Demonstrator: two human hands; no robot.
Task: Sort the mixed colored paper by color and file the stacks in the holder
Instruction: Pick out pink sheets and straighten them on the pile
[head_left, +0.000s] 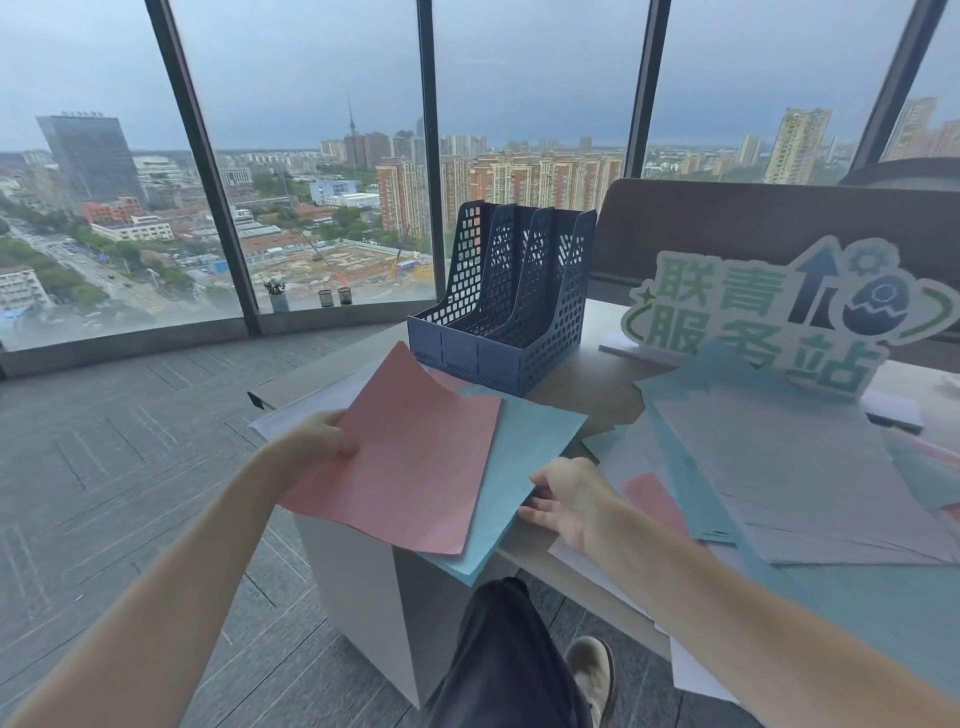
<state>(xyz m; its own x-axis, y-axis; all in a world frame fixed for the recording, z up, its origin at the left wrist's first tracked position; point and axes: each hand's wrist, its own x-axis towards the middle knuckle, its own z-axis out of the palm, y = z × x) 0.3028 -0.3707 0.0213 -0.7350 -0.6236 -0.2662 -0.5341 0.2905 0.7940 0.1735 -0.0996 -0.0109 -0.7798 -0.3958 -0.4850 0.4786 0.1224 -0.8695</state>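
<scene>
My left hand (323, 439) grips the left edge of a pink sheet (410, 457) and holds it up over the desk corner, its far corner curling. Under it lies a blue sheet (524, 457). My right hand (563, 501) rests at that blue sheet's right edge with its fingers touching the paper; whether they pinch it I cannot tell. A dark blue three-slot file holder (498, 332) stands behind on the desk, its slots showing no paper. To the right spreads a mixed pile of white, blue and pink sheets (779, 467).
A white-and-green cut-out sign (769, 312) stands behind the pile. A white sheet (311, 405) lies under the pink one at the desk's left corner. The desk edge (571, 571) runs diagonally; my leg and shoe are below. Floor-to-ceiling windows lie beyond.
</scene>
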